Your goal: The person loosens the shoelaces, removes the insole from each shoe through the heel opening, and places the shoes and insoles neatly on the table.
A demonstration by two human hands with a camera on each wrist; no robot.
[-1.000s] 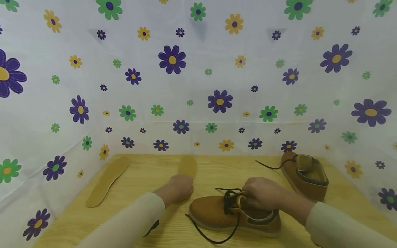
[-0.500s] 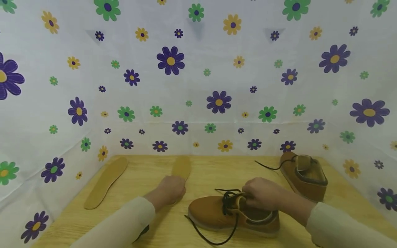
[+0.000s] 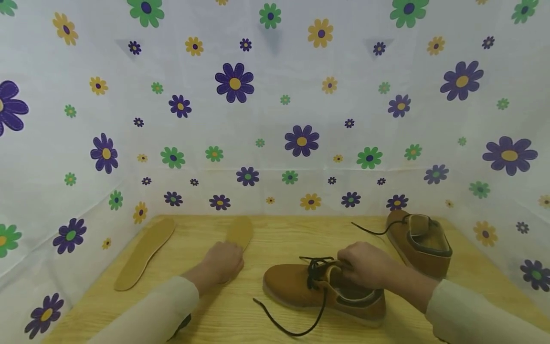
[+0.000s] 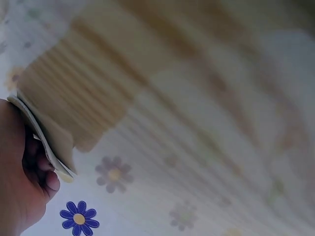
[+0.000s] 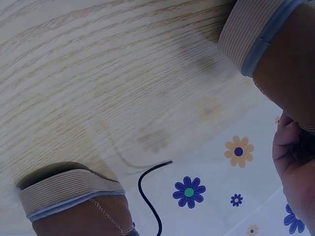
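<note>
My left hand [image 3: 221,262] holds a tan insole [image 3: 239,231], its fingers curled at the near part. In the left wrist view the thin insole [image 4: 47,135] shows edge-on beside those curled fingers. My right hand [image 3: 364,263] grips a brown lace-up shoe [image 3: 290,284] at the tongue by its opening; its fingertips are partly hidden there. This shoe lies toe to the left, dark laces loose. In the right wrist view my hand [image 5: 295,164] is at the edge of the shoe [image 5: 288,64].
A second brown shoe [image 3: 425,255] stands at the back right, one lace trailing left. Another insole [image 3: 145,253] lies at the left of the wooden table [image 3: 296,234]. White flowered cloth [image 3: 275,114] walls off the back and sides. Something dark [image 3: 182,325] shows partly beneath the left sleeve.
My left hand has moved left with the insole. My right hand keeps its hold on the shoe, whose toe has risen slightly.
</note>
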